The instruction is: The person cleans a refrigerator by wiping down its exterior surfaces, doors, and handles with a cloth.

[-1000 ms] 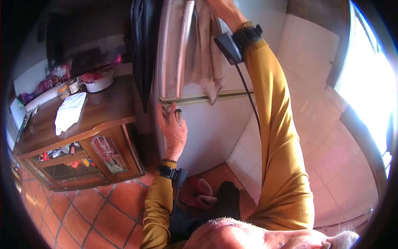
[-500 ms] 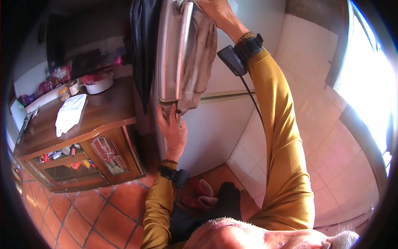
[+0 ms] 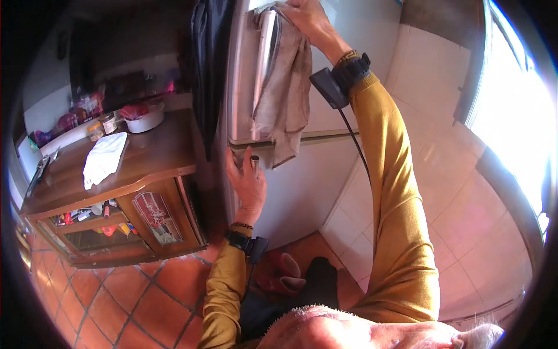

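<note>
My right hand [image 3: 311, 20] grips a grey-brown cloth [image 3: 286, 99] near the top of the refrigerator's upper door [image 3: 244, 75]. The cloth hangs beside and partly over the long silver handle [image 3: 264, 58], its lower end reaching past the gap between the doors. Lower down, my left hand [image 3: 249, 189] rests against the front of the lower door, just below that gap. Its fingers are stretched upward and apart, next to a short metal handle end [image 3: 254, 162]. The thumb is hard to make out.
Dark fabric [image 3: 210, 75] hangs along the refrigerator's left side. A wooden cabinet [image 3: 157, 168] stands left, bearing a white cloth [image 3: 104, 160], jars and a white bowl [image 3: 145, 119]. Red boots [image 3: 285, 273] lie on the tiled floor near my legs. A tiled wall [image 3: 430, 145] rises right.
The cloth has shifted down and right, spreading lower past the door gap and covering more of the handle. The whole view has moved slightly. My left hand stays by the lower door.
</note>
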{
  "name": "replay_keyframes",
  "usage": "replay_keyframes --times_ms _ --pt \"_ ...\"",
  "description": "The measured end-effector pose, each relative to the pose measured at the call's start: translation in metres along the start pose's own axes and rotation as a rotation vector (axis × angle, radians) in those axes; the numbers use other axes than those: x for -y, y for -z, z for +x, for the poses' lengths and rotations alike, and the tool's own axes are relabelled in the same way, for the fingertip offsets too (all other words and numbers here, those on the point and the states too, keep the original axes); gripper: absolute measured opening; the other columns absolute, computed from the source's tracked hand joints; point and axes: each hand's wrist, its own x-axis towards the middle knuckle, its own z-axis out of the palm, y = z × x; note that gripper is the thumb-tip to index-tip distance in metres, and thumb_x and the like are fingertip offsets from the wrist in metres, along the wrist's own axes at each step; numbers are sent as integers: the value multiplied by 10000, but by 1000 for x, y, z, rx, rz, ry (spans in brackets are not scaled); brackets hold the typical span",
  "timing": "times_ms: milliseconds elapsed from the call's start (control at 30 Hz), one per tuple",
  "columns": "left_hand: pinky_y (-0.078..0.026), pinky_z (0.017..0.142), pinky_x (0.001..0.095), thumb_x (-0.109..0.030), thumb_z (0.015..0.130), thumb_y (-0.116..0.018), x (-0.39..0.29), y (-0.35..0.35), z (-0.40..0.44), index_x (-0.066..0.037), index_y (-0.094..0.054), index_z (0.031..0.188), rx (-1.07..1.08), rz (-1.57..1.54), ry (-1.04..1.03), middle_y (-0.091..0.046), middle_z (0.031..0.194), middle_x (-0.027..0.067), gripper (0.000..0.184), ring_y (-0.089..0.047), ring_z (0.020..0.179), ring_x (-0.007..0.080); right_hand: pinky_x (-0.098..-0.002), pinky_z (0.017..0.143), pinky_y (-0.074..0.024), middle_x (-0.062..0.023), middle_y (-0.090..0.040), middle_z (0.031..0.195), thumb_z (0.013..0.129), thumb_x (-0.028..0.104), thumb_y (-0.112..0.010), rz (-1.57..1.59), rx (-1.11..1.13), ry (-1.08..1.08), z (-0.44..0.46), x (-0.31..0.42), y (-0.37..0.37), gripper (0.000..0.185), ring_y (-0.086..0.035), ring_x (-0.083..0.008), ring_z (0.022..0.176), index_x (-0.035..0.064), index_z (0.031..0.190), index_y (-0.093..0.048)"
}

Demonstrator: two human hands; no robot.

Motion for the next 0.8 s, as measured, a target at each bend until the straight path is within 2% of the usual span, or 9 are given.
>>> replay_keyframes --times_ms 67,267,333,400,533,567,633,700,800 --pt "-348 1096 481 4 840 -619 -3 3 0 -46 -500 1344 22 39 7 -273 1463 264 519 -348 1343 443 -341 436 -353 -17 -533 577 828 192 -658 -68 38 -80 16 11 6 292 -469 -111 503 -12 627 -605" --pt "-341 1109 485 39 815 -638 -7 9 2 -47 -508 1331 32 -45 26 -284 1461 267 539 -342 1348 447 -337 443 -357 -20 -538 576 808 204 -683 -36 -53 25 45 36 6 280 -471 -117 501 -11 643 -615" --pt "-338 1111 481 35 817 -639 -9 9 4 -44 -513 1327 37 -46 12 -280 1465 269 531 -340 1350 444 -336 460 -367 -24 -533 572 819 207 -682 -97 -130 -15 42 29 5 281 -475 -124 513 -23 669 -622" --pt "-335 1112 478 32 820 -641 -6 8 3 -40 -517 1323 45 -33 8 -276 1468 271 523 -339 1352 441 -334 477 -380 -29 -534 575 833 212 -679 72 20 -113 34 14 5 272 -487 -127 532 -16 690 -638" --pt "-309 1125 467 45 812 -639 -6 6 1 -28 -523 1318 38 -35 34 -270 1479 268 525 -326 1368 429 -328 469 -390 -23 -550 586 866 224 -663 -151 57 -55 -46 -10 4 259 -491 -112 536 4 729 -664" --pt "-305 1128 467 55 803 -636 -6 6 2 -33 -523 1320 30 -43 27 -270 1479 268 537 -324 1370 430 -331 576 -500 -92 -637 622 837 236 -669 -304 61 137 -59 -43 -6 261 -580 -133 576 -19 859 -720" --pt "-302 1133 468 80 781 -628 -6 8 2 -43 -521 1326 30 -59 30 -269 1477 273 569 -320 1375 430 -332 589 -512 -141 -637 622 828 281 -655 -305 139 39 -114 -25 -12 302 -613 -140 600 -7 884 -729" --pt "-304 1133 469 80 786 -623 -6 7 1 -44 -519 1330 18 -54 21 -268 1477 275 568 -321 1375 431 -335 586 -502 -144 -635 628 815 300 -647 -225 133 -33 -148 -19 -24 326 -612 -140 601 -5 900 -727" --pt "-312 1127 471 75 795 -618 -3 8 1 -44 -519 1332 4 -47 7 -270 1474 277 559 -328 1370 433 -339 573 -496 -143 -638 630 813 313 -644 -157 117 -88 -147 -12 -27 345 -596 -136 583 -15 883 -722"
